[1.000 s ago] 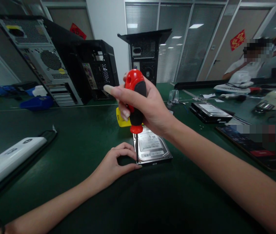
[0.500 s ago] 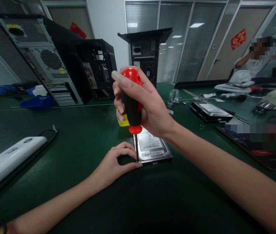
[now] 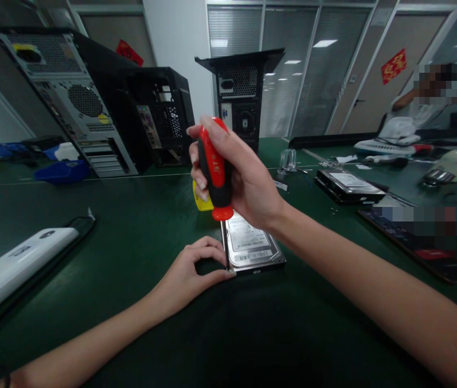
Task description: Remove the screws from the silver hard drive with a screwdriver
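Observation:
A red and black screwdriver (image 3: pixel 216 172) stands nearly upright, its handle wrapped by my right hand (image 3: pixel 248 175). Its shaft runs down to the near left corner of a silver hard drive (image 3: pixel 253 245), which lies flat on the green table. My left hand (image 3: pixel 196 267) rests on the table and grips that same corner, thumb on the near edge and fingers along the left side. The thumb and fingers hide the spot where the screwdriver tip meets the drive. Behind my right hand, a yellow object (image 3: pixel 201 198) is partly covered.
At the back stand several computer cases (image 3: pixel 62 97). A white power strip (image 3: pixel 22 264) lies to the left, near a blue tray (image 3: pixel 62 171). Rightward are another hard drive (image 3: pixel 350 186), loose screws (image 3: pixel 334 210) and a dark flat board (image 3: pixel 422 242). A person (image 3: pixel 430 102) is at the far right.
My right hand has turned the screwdriver handle, so its red lettered side now faces me, and the thumb has shifted over the handle's top. My left hand and the hard drive stay put.

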Demonstrator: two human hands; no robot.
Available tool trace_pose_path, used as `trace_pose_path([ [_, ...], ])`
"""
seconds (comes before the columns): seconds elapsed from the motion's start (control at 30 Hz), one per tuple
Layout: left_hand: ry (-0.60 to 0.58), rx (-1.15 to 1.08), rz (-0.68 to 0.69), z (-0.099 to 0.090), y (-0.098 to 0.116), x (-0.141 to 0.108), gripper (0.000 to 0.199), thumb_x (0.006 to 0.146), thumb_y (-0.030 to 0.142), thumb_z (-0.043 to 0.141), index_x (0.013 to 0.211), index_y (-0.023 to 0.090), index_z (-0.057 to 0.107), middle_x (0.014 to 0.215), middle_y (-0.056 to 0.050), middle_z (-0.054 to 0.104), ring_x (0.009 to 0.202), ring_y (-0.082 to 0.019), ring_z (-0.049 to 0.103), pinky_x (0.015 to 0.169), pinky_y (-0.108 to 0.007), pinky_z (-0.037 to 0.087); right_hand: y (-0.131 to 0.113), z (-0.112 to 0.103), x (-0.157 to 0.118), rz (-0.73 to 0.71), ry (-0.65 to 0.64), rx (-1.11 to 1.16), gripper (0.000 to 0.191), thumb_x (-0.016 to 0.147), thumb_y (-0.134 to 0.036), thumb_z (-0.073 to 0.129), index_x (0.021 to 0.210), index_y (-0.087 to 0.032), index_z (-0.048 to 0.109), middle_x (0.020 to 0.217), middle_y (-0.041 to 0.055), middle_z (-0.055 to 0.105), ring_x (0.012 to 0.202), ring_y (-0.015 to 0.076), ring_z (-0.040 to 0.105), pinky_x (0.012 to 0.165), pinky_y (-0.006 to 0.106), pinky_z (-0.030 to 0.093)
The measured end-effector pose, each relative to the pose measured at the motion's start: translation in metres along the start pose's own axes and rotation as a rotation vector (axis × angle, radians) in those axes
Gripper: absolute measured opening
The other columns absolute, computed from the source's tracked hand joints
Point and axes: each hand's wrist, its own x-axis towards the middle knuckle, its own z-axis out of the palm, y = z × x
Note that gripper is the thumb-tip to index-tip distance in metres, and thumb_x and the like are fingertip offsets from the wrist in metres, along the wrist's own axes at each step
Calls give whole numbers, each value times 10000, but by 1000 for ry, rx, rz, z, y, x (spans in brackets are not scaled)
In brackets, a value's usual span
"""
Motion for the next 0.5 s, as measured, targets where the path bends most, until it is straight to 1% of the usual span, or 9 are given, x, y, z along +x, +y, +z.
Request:
trace_pose_path([
  [0.07, -4, -7, 2, 0, -1, -1, 79, 775, 264, 696, 760, 188, 679, 941, -16, 600, 924, -187, 572, 888, -331, 433, 1, 0, 0, -20, 25, 3, 322, 763, -391, 656, 912, -212, 433, 775, -38, 503, 610, 69, 491, 552, 197, 461],
  [0.13, -9, -14, 6, 0, -1, -1, 79, 779, 264, 693, 762, 189, 679, 944, -14, 598, 929, -188, 570, 890, -333, 432, 0, 0, -2, -36, 10, -4, 354, 744, -356, 686, 920, -213, 414, 789, -35, 529, 587, 63, 500, 543, 200, 458],
  [0.2, -11, -20, 5, 0, 0, -1, 79, 780, 263, 694, 758, 188, 679, 939, -13, 596, 926, -189, 570, 891, -336, 431, -1, 0, -3, -32, -9, -22, 341, 764, -349, 674, 928, -216, 406, 744, -49, 528, 517, 47, 473, 487, 184, 409],
  [0.3, -16, -23, -4, 0, 1, -1, 78, 780, 259, 693, 751, 189, 676, 944, -12, 595, 929, -191, 569, 895, -338, 431, -3, 0, -3, -14, -36, -38, 330, 784, -405, 645, 899, -213, 403, 629, -80, 480, 439, 31, 422, 425, 168, 334],
  [0.4, -20, -27, -8, 0, 2, 0, 71, 785, 253, 689, 757, 190, 677, 949, -12, 592, 939, -189, 567, 906, -331, 423, -3, 0, -2, 8, -61, -65, 309, 796, -427, 619, 864, -205, 414, 597, -86, 466, 415, 30, 415, 411, 170, 339],
  [0.5, -20, -39, -13, 0, 2, 0, 72, 788, 257, 686, 766, 188, 678, 947, -12, 590, 945, -189, 566, 912, -328, 418, -3, 2, -1, 1, -49, -93, 270, 805, -409, 605, 853, -209, 430, 611, -86, 464, 406, 26, 413, 402, 167, 345],
])
